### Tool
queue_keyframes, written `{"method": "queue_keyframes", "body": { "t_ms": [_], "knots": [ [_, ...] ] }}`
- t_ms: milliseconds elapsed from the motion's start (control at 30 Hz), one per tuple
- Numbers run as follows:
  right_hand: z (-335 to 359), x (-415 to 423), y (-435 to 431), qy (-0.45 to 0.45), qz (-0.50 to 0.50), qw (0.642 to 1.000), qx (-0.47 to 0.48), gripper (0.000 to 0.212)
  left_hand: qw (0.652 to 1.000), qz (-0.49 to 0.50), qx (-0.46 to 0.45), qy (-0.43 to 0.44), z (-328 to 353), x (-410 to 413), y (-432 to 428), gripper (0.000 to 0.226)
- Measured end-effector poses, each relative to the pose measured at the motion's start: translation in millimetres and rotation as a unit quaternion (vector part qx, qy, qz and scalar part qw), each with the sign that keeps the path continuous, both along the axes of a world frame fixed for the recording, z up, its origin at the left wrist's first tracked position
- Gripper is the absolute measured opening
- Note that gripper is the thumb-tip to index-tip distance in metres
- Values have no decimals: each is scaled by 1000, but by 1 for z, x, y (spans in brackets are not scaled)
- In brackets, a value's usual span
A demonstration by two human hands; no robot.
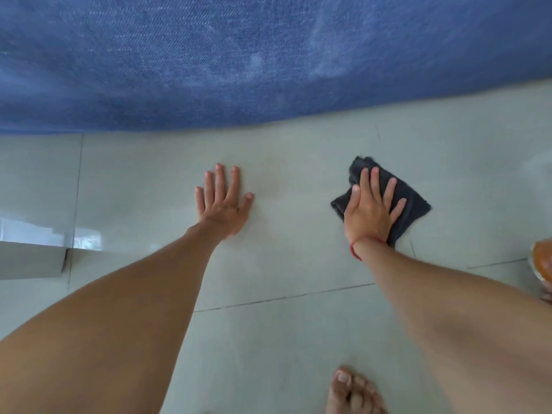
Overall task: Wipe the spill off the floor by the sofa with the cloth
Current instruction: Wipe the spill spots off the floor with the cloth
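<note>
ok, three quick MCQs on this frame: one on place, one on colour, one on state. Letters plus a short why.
1. Where does the cloth lie?
A. on the sofa
B. on the floor under the right hand
C. under the left hand

2. What colour is the sofa?
A. blue
B. red
C. white

3. How is the left hand?
A. clenched in a fist
B. gripping the cloth
C. flat on the floor, fingers spread

Key: 1 B, the right hand presses it onto the tiles; 2 A, its fabric is blue; 3 C, the palm lies down, bare.

Bare forearms, no sleeves; thin red string bracelet (357, 248) on right wrist; bare foot (352, 392), apparently unshod.
</note>
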State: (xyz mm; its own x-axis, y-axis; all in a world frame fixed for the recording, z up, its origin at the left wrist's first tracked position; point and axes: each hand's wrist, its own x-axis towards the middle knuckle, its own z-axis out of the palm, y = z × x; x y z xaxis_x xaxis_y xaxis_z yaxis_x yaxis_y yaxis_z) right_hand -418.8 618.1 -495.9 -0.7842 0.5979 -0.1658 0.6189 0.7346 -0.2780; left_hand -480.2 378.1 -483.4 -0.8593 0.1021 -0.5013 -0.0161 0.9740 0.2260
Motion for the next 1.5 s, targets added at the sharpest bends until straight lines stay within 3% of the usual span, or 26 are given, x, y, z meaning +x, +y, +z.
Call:
{"method": "queue_keyframes", "body": {
  "t_ms": [167, 400, 533, 700, 800, 900, 1067, 1333, 1433, 1500],
  "knots": [
    [-4, -49, -21, 6, -1, 1000, -6, 49, 1000, -5, -11, -2, -1, -2, 2, 64],
    [-4, -48, -93, 19, 225, 974, -10, 48, 1000, -2, -13, -7, -2, -3, 2, 64],
    [-1, -2, -77, 14, 314, 949, -1, 52, 1000, -1, -11, -7, -1, -3, 2, 63],
    [1, 26, -35, -22, 195, 980, 25, 60, 998, 9, 34, 44, 3, 4, -16, 65],
    [2, 4, -31, -29, 145, 989, 10, 50, 997, 63, 2, 51, 4, 6, -47, 66],
    [2, -30, -47, -7, 89, 996, -8, 49, 998, 54, -14, 28, -1, 6, -60, 65],
    [-2, -69, -82, -1, 93, 996, -5, 50, 998, 50, -11, 28, -4, 5, -60, 64],
    [-2, -60, -153, 13, 304, 952, -10, 48, 999, 49, -15, 5, -2, 1, -62, 63],
    [-2, -34, -137, 32, 386, 922, -2, 50, 997, 74, -17, -5, 0, 0, -58, 63],
    [-4, -21, -113, 34, 386, 922, 6, 53, 994, 113, -7, -10, 2, -2, -48, 63]
  ]
}}
